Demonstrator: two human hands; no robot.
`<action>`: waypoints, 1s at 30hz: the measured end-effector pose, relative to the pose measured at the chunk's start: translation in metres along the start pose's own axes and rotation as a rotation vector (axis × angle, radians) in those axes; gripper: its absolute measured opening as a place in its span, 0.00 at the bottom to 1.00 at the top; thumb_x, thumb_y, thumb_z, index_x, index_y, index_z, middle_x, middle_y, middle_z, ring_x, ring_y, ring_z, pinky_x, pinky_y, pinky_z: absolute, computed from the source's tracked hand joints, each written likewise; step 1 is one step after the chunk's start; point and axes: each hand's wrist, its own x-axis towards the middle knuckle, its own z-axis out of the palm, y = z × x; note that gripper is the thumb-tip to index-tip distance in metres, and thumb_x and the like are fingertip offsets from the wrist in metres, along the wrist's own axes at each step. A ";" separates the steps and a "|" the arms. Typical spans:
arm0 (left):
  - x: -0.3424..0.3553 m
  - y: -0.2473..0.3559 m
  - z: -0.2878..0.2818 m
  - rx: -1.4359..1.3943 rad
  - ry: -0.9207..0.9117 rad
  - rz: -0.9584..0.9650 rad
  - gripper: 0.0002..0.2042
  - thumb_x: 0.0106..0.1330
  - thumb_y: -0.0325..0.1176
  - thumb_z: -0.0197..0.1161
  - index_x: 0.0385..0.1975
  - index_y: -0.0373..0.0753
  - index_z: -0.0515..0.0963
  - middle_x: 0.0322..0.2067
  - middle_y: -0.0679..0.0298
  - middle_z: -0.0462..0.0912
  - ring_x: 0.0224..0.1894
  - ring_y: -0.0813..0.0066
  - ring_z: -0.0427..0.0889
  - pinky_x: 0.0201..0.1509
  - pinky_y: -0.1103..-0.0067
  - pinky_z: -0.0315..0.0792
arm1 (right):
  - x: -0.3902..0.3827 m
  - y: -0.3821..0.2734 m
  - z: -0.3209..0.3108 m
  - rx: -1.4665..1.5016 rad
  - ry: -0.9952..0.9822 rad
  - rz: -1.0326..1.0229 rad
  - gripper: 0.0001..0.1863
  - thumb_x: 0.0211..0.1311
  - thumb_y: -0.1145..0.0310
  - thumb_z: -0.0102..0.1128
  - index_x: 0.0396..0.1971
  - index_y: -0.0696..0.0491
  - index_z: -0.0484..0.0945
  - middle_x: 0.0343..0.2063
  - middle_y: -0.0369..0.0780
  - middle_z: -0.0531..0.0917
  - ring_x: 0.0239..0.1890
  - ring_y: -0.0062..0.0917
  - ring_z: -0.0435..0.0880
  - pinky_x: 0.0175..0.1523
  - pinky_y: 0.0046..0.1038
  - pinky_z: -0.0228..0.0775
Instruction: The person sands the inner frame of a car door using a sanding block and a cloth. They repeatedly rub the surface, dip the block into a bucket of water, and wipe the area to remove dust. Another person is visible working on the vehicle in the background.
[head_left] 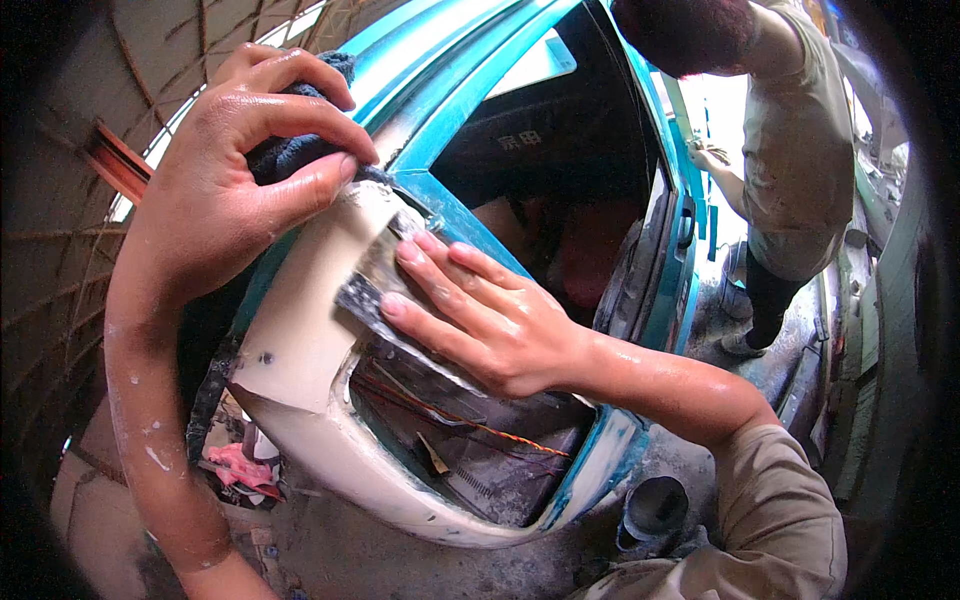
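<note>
My left hand, at upper left, is closed round a bunched dark wet cloth above the cream filler-coated corner panel of a teal vehicle body. My right hand lies with fingers flat and slightly apart on a dark, wet, speckled abrasive sheet, pressed against the panel beside the upper edge of an opening with loose wires inside. The sheet is partly hidden under my fingers. Both forearms are wet and flecked with pale residue.
A co-worker stands at the right beside the vehicle's side. A dark bucket sits on the floor at lower right. Pink rags lie low at left. A curved wall with rusty bars runs along the left.
</note>
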 end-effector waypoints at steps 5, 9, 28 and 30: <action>0.000 0.004 0.004 0.022 0.002 0.035 0.09 0.52 0.33 0.77 0.29 0.38 0.84 0.47 0.62 0.80 0.58 0.64 0.75 0.64 0.71 0.67 | -0.017 -0.011 0.008 -0.071 -0.054 0.072 0.28 0.70 0.66 0.52 0.69 0.54 0.72 0.70 0.61 0.68 0.75 0.50 0.68 0.79 0.45 0.52; 0.002 0.005 0.001 0.011 0.009 0.007 0.09 0.53 0.32 0.77 0.28 0.38 0.84 0.46 0.62 0.80 0.57 0.64 0.75 0.64 0.71 0.68 | -0.016 -0.011 0.005 -0.057 -0.048 0.076 0.30 0.70 0.66 0.54 0.70 0.56 0.70 0.71 0.61 0.67 0.75 0.50 0.68 0.80 0.45 0.49; 0.002 0.005 0.003 -0.017 0.035 0.066 0.15 0.56 0.32 0.71 0.43 0.40 0.89 0.50 0.58 0.80 0.59 0.61 0.77 0.66 0.69 0.70 | -0.036 -0.006 0.013 -0.118 -0.096 0.055 0.32 0.70 0.68 0.48 0.70 0.67 0.65 0.72 0.61 0.67 0.76 0.49 0.66 0.80 0.44 0.52; 0.003 0.017 -0.006 0.073 -0.109 -0.021 0.17 0.57 0.43 0.69 0.45 0.46 0.90 0.55 0.54 0.80 0.62 0.58 0.73 0.65 0.64 0.70 | -0.019 -0.010 0.010 -0.116 -0.066 0.051 0.32 0.70 0.68 0.48 0.70 0.68 0.65 0.72 0.61 0.67 0.76 0.50 0.66 0.80 0.44 0.52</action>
